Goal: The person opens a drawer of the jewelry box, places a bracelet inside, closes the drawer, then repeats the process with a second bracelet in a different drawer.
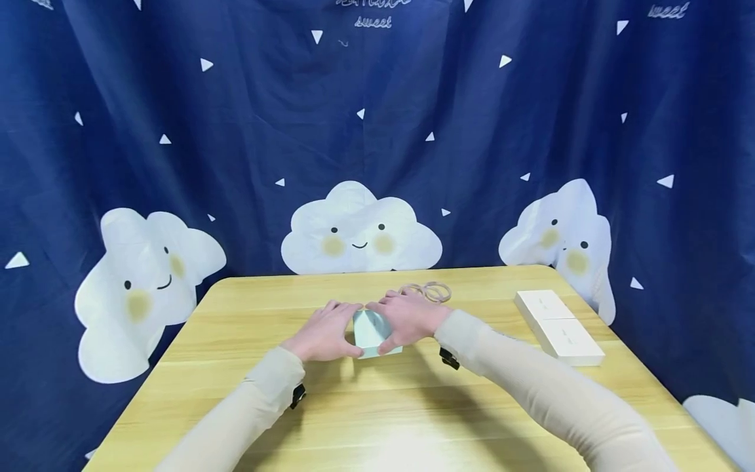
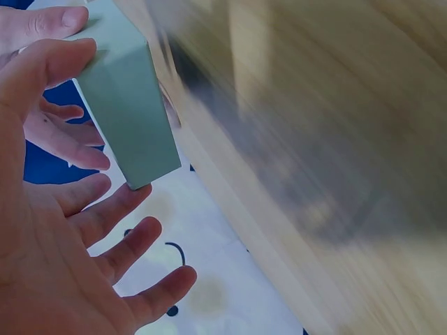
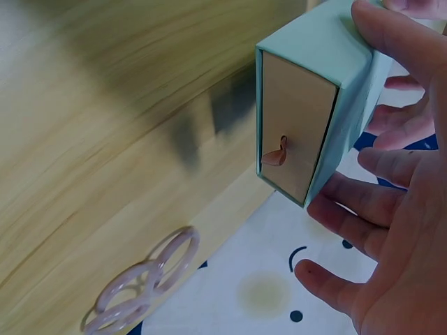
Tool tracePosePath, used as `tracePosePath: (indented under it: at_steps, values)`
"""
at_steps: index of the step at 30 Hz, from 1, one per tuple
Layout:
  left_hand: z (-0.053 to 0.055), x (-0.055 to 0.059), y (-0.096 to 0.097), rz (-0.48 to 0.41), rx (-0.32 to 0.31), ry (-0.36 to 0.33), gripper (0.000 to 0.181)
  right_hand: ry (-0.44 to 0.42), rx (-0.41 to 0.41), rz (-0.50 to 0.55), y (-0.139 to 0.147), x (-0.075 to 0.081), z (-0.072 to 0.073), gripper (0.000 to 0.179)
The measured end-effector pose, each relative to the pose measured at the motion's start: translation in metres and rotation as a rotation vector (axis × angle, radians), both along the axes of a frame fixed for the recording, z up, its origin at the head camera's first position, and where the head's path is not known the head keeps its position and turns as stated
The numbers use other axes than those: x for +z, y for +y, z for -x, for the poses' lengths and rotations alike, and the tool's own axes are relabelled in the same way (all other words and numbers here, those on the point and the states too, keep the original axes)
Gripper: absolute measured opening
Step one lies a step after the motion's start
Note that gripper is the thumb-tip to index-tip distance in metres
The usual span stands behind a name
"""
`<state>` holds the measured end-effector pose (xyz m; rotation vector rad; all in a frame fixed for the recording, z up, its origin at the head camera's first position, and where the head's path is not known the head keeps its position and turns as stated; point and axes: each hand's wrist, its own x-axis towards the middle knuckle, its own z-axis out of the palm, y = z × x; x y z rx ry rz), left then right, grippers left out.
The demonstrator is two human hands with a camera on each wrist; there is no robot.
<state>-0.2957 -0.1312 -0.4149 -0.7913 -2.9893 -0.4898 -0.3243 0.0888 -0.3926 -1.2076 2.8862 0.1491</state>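
A mint-green drawer-style box (image 1: 368,328) is held between both hands over the middle of the table. On its left, the left hand (image 1: 327,332) grips it, thumb at the near edge and a fingertip at the far corner; the other fingers spread loose in the left wrist view. From the other side the right hand (image 1: 413,318) holds it likewise, thumb and fingertips on opposite edges. The right wrist view shows the box's beige drawer front (image 3: 297,112), pushed in flush, with a small brown ribbon pull (image 3: 276,155).
Pale pink translucent bangles (image 3: 149,279) lie overlapping on the wooden table (image 1: 253,373), just beyond the right hand. Two white boxes (image 1: 571,337) sit end to end near the table's right edge. A blue curtain (image 1: 253,131) with clouds hangs behind.
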Motion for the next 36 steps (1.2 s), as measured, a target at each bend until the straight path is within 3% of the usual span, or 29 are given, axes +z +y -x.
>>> tracePosePath:
  at_steps: [6, 20, 36]
  values:
    - [-0.003, 0.002, -0.012, -0.001, 0.014, -0.019, 0.094, -0.005, 0.0, -0.017, -0.015, -0.002, 0.0, 0.096]
    - [0.001, -0.006, -0.033, -0.044, 0.044, -0.095, 0.092, -0.01, 0.002, -0.036, -0.039, -0.012, 0.002, 0.094]
    - [0.006, -0.011, -0.051, -0.005, 0.083, -0.139, 0.095, -0.014, 0.003, -0.051, -0.062, -0.025, 0.008, 0.099]
